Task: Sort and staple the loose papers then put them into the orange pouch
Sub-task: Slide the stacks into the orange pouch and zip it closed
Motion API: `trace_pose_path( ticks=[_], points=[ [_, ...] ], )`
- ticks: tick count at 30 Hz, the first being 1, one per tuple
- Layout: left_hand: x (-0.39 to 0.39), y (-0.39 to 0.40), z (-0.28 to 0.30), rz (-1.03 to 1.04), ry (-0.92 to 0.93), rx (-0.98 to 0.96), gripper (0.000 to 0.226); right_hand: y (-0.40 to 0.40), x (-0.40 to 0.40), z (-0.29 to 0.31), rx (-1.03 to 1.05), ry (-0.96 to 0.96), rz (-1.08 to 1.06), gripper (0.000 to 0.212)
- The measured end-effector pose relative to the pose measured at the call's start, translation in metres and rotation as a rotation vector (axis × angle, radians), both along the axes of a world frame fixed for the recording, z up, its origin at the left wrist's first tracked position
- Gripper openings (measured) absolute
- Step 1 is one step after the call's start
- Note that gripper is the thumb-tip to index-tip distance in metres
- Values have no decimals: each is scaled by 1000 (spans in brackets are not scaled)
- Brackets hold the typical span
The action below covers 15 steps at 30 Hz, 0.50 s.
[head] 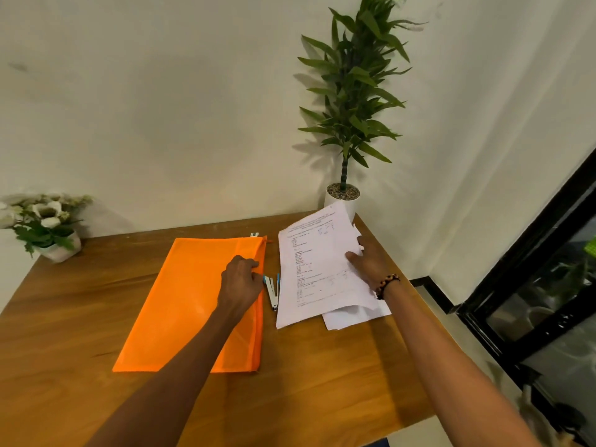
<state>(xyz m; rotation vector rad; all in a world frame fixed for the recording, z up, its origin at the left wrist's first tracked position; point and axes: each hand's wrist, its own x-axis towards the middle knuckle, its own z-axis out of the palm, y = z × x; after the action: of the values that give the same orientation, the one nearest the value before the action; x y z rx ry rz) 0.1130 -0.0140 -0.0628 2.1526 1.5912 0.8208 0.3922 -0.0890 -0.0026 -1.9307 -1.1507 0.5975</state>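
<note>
Wooden table (322, 382) observed from above, set against a pale wall; the orange pouch (180, 304) lies flat on its left-centre part, long axis running near to far, zip edge along its right side with the pull at the far right corner.

Left hand (240, 285) rests on the right edge of the pouch, about midway along the zip side; fingers are curled downward and close together, tips at the pouch edge; whether they pinch the fabric or merely press on it cannot be told.

A white and blue stapler (272, 290) lies on the table just right of the pouch, between pouch and papers, just beside the left hand's fingertips; contact between them cannot be confirmed.

The loose papers (317, 269) lie right of the stapler, near the far right corner of the table; the top printed sheet is lifted at its right edge, with further sheets showing beneath at the near right.

Right hand (367, 259) grips the right edge of the top sheets; thumb lies on the upper face, fingers go beneath the paper and are partly hidden; a beaded bracelet (387, 283) sits on that wrist.

A tall potted plant (350, 91) stands at the far right corner, just beyond the papers; a white flower pot (48, 227) stands at the far left corner.
</note>
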Motion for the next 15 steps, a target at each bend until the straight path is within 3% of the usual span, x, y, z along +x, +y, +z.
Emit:
trace_pose_path(
  ticks=[4,7,8,15],
  points=[
    [-9,3,8,29,-74,-10,34,7,-2,11,25,168,53,39],
    [-11,3,17,30,-114,5,32,12,-2,17,-149,200,199,8],
    [-12,3,20,24,-124,13,31,13,-3,18,-221,179,252,8],
    [-18,-2,30,35,-91,38,32,26,4,7,-347,141,309,31]
  ],
)
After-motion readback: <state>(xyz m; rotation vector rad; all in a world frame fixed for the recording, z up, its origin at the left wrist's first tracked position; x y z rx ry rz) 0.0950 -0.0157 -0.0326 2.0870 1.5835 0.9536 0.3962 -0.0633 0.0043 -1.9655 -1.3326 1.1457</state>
